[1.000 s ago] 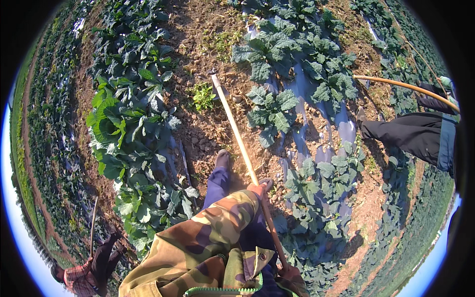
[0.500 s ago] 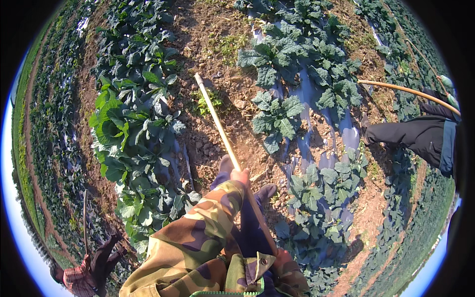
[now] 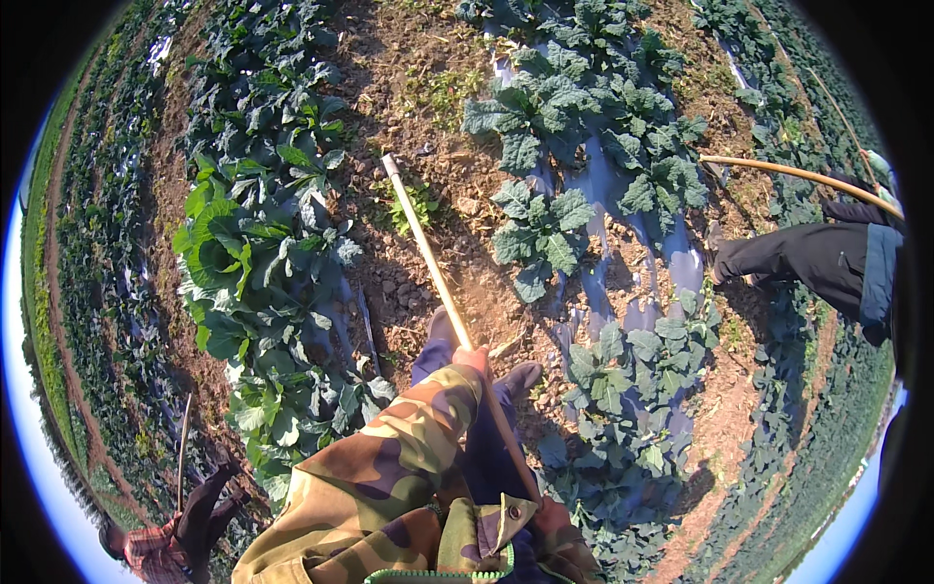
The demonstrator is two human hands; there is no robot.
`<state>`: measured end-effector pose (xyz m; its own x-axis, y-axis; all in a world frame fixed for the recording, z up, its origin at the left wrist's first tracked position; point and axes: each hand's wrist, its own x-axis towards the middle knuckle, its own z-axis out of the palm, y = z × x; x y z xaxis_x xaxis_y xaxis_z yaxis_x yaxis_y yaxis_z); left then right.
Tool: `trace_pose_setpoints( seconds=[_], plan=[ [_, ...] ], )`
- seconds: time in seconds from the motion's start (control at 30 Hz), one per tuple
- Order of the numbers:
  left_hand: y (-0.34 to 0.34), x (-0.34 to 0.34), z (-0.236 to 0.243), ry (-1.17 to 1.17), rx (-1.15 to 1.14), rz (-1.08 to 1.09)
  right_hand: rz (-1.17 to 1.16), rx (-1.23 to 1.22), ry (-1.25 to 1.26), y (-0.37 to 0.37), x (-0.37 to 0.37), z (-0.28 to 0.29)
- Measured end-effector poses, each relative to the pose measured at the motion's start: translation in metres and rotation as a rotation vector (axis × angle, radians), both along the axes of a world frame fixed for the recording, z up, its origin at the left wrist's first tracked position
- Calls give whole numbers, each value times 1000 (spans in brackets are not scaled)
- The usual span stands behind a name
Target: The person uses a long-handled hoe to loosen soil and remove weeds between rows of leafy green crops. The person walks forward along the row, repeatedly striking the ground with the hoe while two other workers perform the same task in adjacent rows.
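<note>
The left hand (image 3: 472, 359) is closed around a long wooden stick (image 3: 431, 255), near the middle of it. The right hand (image 3: 552, 517) is wrapped around the same stick, down at the end close to the person's body. The stick slants up and to the left, away from the person, over the brown dirt path (image 3: 399, 336) between two rows of plants. Its far end is pale and is just beside a small green weed (image 3: 416, 204). I cannot tell from here if that end touches the ground. The person wears a camouflage jacket (image 3: 379, 457) with green, brown and tan patches, and blue pants (image 3: 428, 362). Two dark shoes (image 3: 522, 377) stand on the dirt, one on each side of the stick. On the left is a row of big leafy plants (image 3: 219, 248), some bright green and some dark. On the right, bumpy dark green plants (image 3: 540, 229) grow beside shiny plastic sheet (image 3: 685, 263) with dirt on it. Far to the right, another person in black pants (image 3: 803, 258) has a curved stick (image 3: 793, 170). Low on the left, a person in a red checked shirt (image 3: 156, 553) has a thin stick (image 3: 184, 448) too.
</note>
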<state>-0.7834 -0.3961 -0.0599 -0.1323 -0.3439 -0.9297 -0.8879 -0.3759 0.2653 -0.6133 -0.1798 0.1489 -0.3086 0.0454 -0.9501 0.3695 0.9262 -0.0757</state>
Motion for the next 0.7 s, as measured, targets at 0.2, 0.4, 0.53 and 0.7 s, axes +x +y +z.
trace_pose_setpoints(
  seconds=[0.2, 0.4, 0.53, 0.7],
  plan=[
    [-29, -24, 14, 209, -41, 78, 0, -61, 73, -13, -4, -20],
    [-33, -11, -29, 172, -136, -56, -119, -164, 44, -14, -10, -16],
    [24, 33, -31, 62, -184, -145, -179, -66, -131, 14, 2, 27],
    [44, 34, -8, 144, -198, -141, -153, -55, -103, 19, 12, 42]
  ],
)
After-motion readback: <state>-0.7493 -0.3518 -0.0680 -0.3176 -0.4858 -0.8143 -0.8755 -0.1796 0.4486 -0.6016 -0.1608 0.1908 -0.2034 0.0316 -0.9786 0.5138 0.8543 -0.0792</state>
